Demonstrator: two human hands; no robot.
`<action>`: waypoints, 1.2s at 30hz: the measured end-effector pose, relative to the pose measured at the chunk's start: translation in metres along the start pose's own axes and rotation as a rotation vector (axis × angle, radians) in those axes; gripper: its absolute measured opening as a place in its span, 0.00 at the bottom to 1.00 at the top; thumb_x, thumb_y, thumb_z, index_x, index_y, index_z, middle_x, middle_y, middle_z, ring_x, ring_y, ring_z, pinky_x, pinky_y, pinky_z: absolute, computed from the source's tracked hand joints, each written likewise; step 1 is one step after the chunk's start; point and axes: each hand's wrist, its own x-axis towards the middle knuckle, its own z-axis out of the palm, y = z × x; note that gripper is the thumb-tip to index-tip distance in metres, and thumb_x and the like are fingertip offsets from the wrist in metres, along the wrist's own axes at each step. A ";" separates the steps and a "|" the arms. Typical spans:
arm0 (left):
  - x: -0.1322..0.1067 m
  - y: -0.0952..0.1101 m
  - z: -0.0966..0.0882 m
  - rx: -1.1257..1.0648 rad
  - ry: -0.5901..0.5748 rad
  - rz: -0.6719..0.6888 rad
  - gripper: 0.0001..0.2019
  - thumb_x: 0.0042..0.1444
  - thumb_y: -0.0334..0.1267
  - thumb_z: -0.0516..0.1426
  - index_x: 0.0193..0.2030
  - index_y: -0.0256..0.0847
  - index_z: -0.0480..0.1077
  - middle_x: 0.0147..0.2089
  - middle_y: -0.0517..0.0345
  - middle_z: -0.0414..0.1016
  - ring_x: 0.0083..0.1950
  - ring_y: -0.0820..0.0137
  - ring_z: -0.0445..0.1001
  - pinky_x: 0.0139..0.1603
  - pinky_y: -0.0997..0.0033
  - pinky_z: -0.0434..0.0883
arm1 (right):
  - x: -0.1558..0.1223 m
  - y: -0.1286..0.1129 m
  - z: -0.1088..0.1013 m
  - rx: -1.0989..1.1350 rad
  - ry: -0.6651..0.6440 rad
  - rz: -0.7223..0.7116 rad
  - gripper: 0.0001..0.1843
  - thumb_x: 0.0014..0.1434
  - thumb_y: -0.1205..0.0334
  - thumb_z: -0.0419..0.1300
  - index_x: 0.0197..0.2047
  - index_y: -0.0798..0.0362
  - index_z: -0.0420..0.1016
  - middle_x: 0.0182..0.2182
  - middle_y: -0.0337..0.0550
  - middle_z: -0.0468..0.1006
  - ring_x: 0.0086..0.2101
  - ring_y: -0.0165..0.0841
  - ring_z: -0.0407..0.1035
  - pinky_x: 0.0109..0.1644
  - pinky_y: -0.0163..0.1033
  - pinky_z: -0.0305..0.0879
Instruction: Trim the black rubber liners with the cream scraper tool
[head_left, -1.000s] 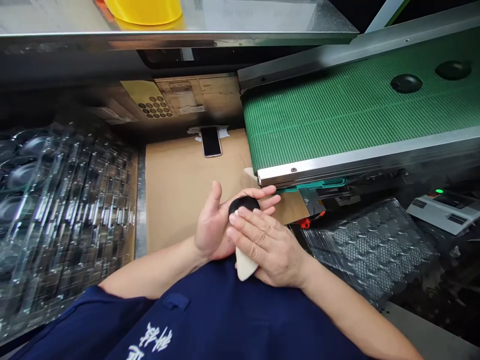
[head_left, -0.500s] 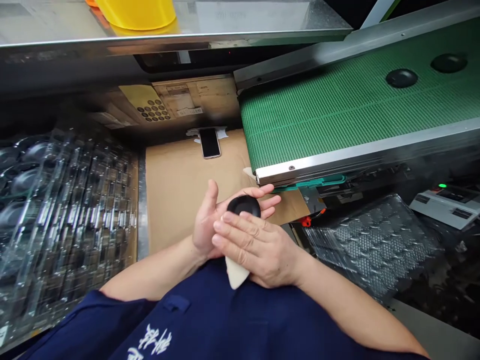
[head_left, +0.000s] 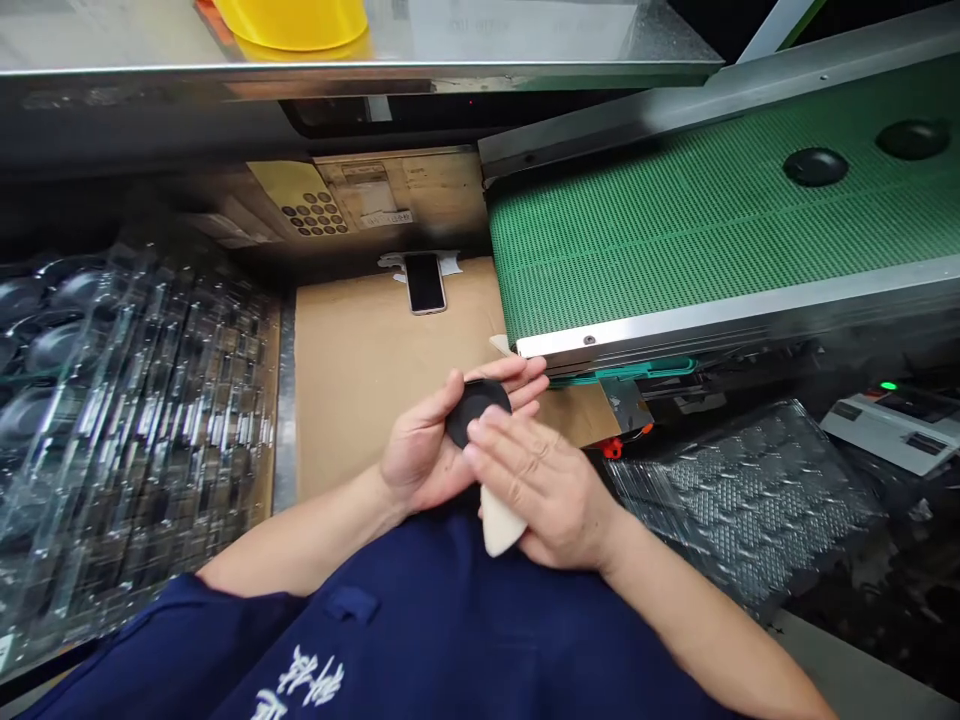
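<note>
My left hand point(head_left: 424, 450) cradles a round black disc point(head_left: 474, 408), thumb curled onto its left edge and fingers under it. My right hand point(head_left: 544, 485) lies across the disc's lower right, fingers pressed together and closed on a cream-white wedge-shaped tool point(head_left: 500, 525) whose blunt end sticks out below the hand. Both hands hover over a sheet of brown cardboard point(head_left: 352, 370), just in front of the end of a green conveyor belt point(head_left: 675, 230).
Two more black discs point(head_left: 814, 167) ride on the belt at the right. A phone point(head_left: 424, 282) lies at the back of the cardboard. Stacked clear blister trays point(head_left: 127, 420) fill the left; another tray point(head_left: 742, 490) sits right. A yellow container point(head_left: 289, 20) stands on the upper shelf.
My left thumb has closed from upright onto the disc's edge. The right hand with the white tool has slid slightly right and down along the disc.
</note>
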 end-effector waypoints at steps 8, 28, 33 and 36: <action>0.000 0.006 0.004 -0.082 -0.031 -0.061 0.33 0.69 0.58 0.43 0.60 0.31 0.73 0.72 0.37 0.63 0.75 0.46 0.59 0.75 0.46 0.55 | 0.008 -0.012 -0.028 0.284 0.147 0.023 0.21 0.66 0.61 0.63 0.60 0.60 0.74 0.53 0.58 0.81 0.56 0.42 0.75 0.57 0.46 0.76; -0.008 -0.006 0.005 -0.061 0.040 -0.299 0.25 0.70 0.43 0.46 0.65 0.31 0.71 0.58 0.43 0.79 0.53 0.61 0.79 0.58 0.64 0.69 | 0.012 -0.016 -0.051 0.017 0.042 0.232 0.28 0.62 0.74 0.57 0.65 0.53 0.70 0.52 0.51 0.82 0.50 0.44 0.76 0.51 0.53 0.76; -0.007 -0.006 0.006 -0.052 0.066 -0.325 0.24 0.70 0.43 0.47 0.64 0.32 0.72 0.55 0.44 0.81 0.47 0.64 0.80 0.52 0.65 0.71 | 0.012 -0.016 -0.047 0.083 0.059 0.227 0.26 0.61 0.76 0.58 0.63 0.57 0.71 0.54 0.54 0.81 0.52 0.45 0.74 0.55 0.53 0.75; -0.007 -0.005 0.007 -0.065 0.044 -0.302 0.25 0.70 0.44 0.46 0.65 0.31 0.70 0.57 0.42 0.80 0.52 0.62 0.80 0.54 0.64 0.71 | 0.009 -0.016 -0.048 0.134 0.069 0.256 0.26 0.60 0.76 0.61 0.61 0.57 0.72 0.53 0.53 0.81 0.51 0.45 0.75 0.53 0.53 0.75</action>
